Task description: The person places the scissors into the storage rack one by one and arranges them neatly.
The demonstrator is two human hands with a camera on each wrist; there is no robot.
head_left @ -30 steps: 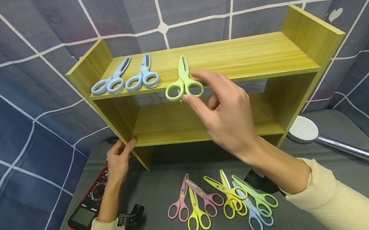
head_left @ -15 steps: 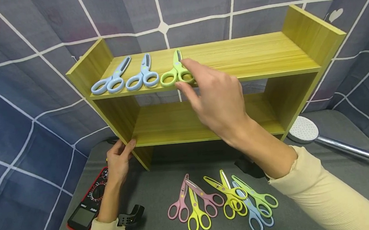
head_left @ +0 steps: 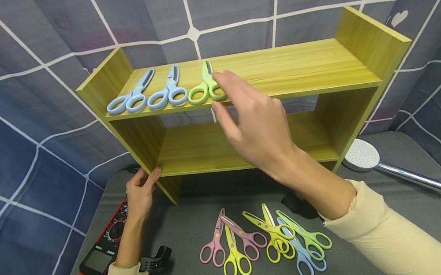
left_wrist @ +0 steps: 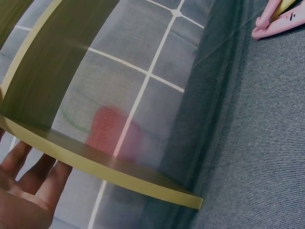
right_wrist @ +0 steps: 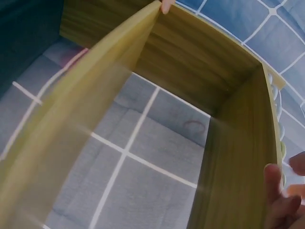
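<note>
Green-handled scissors (head_left: 206,82) lie on the top board of a yellow wooden shelf (head_left: 290,71), blades toward the back. Over their right handle loop is my right hand (head_left: 256,123), thumb and fingers spread apart, the thumb below the board's front edge. The right wrist view shows the thumb (right_wrist: 272,179) beside that edge. To the left, two blue scissors (head_left: 134,97) rest in the same row. Low on the shelf's left side panel, my left hand (head_left: 140,198) grips the edge, its thumb in front and fingers (left_wrist: 55,183) against the outer face.
Pink scissors (head_left: 213,244), yellow scissors (head_left: 233,255), and green and blue ones lie loosely piled on the grey cloth in front. A red-black multimeter (head_left: 105,248) is beside the left forearm. At the right lies a shower head (head_left: 361,155). A tile-patterned curtain hangs behind.
My right hand has lowered the green scissors leftward onto the top board beside the blue pair, and its thumb has come away from them. My left hand stays at the side panel.
</note>
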